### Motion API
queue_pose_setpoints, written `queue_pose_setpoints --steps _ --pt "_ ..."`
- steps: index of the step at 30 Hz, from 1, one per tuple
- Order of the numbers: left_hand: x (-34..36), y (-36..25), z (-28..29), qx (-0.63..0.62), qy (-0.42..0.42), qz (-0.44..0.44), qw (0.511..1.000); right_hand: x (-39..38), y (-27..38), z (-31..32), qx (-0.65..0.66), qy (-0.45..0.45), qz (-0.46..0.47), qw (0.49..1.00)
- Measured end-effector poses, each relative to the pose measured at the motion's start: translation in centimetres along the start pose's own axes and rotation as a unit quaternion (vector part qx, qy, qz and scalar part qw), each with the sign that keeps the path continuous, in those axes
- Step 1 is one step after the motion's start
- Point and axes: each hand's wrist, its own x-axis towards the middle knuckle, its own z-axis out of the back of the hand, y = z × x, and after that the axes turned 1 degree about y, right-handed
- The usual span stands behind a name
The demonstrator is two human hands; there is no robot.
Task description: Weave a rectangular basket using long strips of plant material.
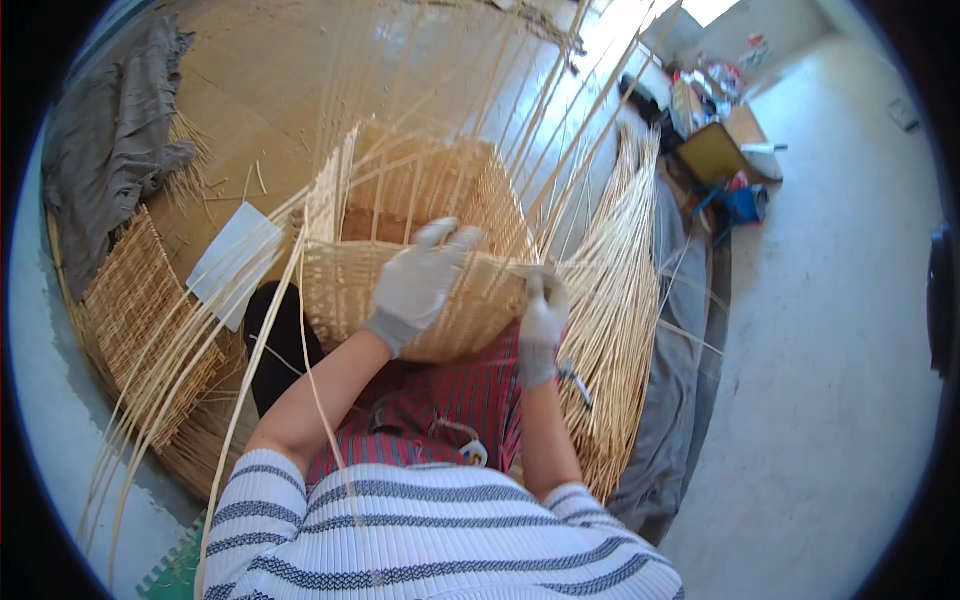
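Note:
A half-woven wicker basket (410, 330) rests on my lap, its long loose strands rising from the rim and fanning out to the left. My left hand (415, 285), in a pale knit glove, lies against the near wall with its fingers hooked over the rim. At the basket's right near corner, my gloved right hand (543, 320) has its fingers closed on a wicker strand (558, 290) beside the rim; the fingertips are partly blurred. Striped red cloth (490, 385) covers my lap beneath the basket.
A large bundle of straw-coloured strands (610, 340) lies close on my right, over grey cloth (665, 430). To the left are a woven panel (145, 310), a white sheet (235, 262) and dark grey fabric (115, 140). A cluttered small table (715, 150) stands at the far right.

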Motion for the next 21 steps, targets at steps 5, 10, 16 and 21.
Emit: queue_pose_setpoints --steps 5,10,16,21 --pt "-0.2 -0.8 -6.6 0.259 0.052 -0.013 0.964 4.7 14.9 -3.5 -0.171 -0.001 0.212 0.962" --pt "1.1 -1.8 -5.8 0.295 0.104 0.000 0.950 -1.1 6.9 3.7 0.125 -0.088 0.009 0.988" --pt "-3.6 1.4 -2.4 -0.199 -0.037 -0.054 0.978 -3.3 9.7 -1.2 0.100 0.001 0.021 0.995" --pt "-10.2 9.7 3.5 -0.285 -0.235 0.251 0.895 -2.3 11.5 -2.4 -0.194 -0.020 0.058 0.979"
